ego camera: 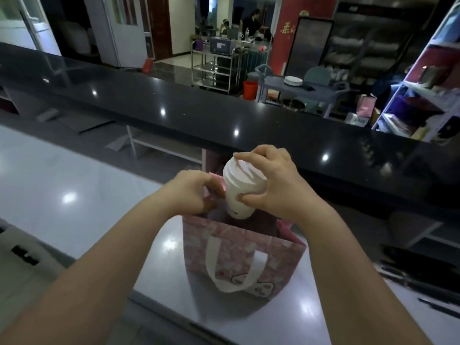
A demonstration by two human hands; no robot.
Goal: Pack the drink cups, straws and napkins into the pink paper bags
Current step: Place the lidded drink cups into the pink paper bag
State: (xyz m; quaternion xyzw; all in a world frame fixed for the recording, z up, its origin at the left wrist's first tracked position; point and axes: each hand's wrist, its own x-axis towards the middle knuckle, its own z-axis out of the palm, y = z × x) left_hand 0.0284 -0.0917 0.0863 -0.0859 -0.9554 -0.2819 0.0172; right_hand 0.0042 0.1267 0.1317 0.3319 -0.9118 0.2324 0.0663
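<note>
We see the white cup [242, 192] in the right hand [273, 188], which grips it from the right. The fingers curl over the lid [242, 168] and the thumb presses on the cup's side wall. The cup's base sits just inside the open mouth of the pink bag [239, 255], while the lid is well clear above the rim.

The left hand [191, 192] is just beside the cup on its left and pinches the bag's upper edge. The two hands are close together but do not touch, with the cup between them.

The cup's long axis runs close to upright, lid up and base down into the bag. The bag stands upright on the pale counter [74, 195], its white handle [236, 267] hanging down the near face.
</note>
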